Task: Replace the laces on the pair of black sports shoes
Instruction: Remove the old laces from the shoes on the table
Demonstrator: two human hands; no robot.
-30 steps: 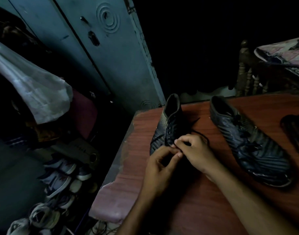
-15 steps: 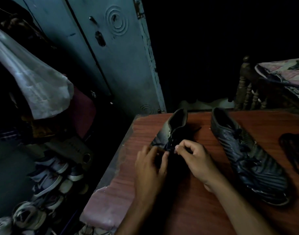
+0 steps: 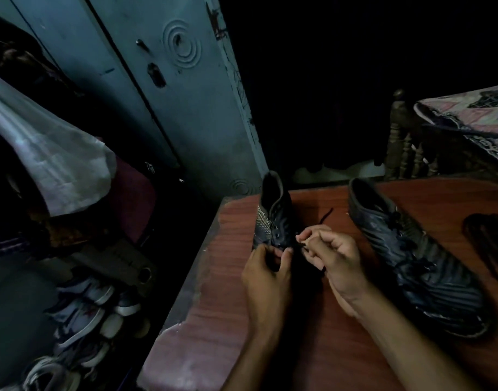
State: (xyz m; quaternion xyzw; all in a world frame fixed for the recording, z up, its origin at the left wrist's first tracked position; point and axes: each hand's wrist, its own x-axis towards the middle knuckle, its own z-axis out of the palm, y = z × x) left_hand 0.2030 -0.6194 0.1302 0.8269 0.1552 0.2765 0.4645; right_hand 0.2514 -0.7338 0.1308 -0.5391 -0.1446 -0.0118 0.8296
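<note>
Two black sports shoes lie on a reddish wooden table (image 3: 341,348). The left shoe (image 3: 274,218) points its heel away from me, its toe hidden under my hands. My left hand (image 3: 266,273) grips the shoe's left side near the eyelets, fingers curled. My right hand (image 3: 331,256) pinches a black lace (image 3: 325,214) just above the shoe's tongue; a loose lace end trails behind it on the table. The right shoe (image 3: 411,255) lies apart, laced, untouched.
A dark bundle of laces (image 3: 487,244) lies at the table's right edge. To the left stand a blue metal cupboard (image 3: 157,94), hanging cloth (image 3: 50,162) and several shoes on the floor (image 3: 84,314). A bed with a patterned cover (image 3: 468,117) stands at the back right.
My right hand has lifted slightly and drawn the lace up from the shoe. My left hand has curled onto the shoe's side. The view has tilted a little.
</note>
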